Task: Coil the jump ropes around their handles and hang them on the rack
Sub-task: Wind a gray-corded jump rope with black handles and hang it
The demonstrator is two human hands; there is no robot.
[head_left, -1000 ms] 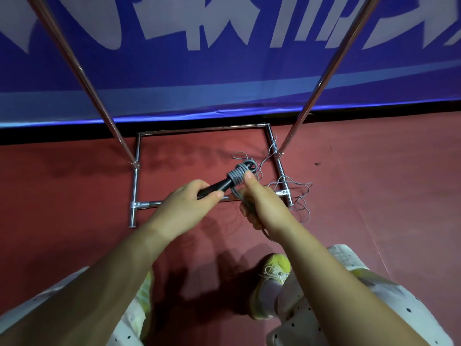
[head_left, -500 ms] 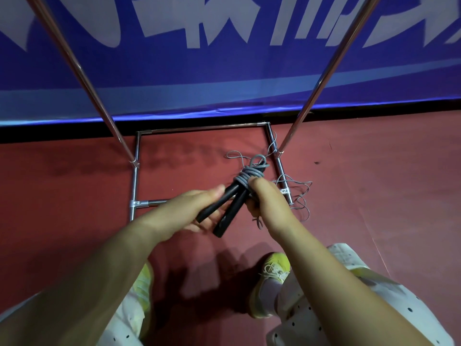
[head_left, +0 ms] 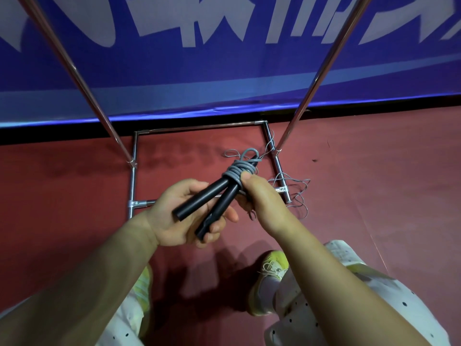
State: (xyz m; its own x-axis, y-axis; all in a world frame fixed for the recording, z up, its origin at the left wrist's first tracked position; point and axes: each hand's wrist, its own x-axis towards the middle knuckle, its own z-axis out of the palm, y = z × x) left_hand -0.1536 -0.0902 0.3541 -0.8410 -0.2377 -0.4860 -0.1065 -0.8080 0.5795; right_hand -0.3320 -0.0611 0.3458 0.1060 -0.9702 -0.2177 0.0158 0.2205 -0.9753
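Head view: a jump rope (head_left: 239,171), nearly all coiled, is held over the foot of the rack (head_left: 134,168).

The left hand (head_left: 184,216) cradles the two black handles (head_left: 212,203) from below, fingers curled round them, likely to keep the pair together. The right hand (head_left: 259,196) pinches the grey coils at the handles' far end, thumb pressed on top, I'd guess so the wraps can't slip. A second loose cord (head_left: 291,188) lies tangled on the floor (head_left: 374,183) by the rack's right foot. No containers here.

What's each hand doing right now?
Left hand: holds the two black handles.
Right hand: grips the grey rope coil.
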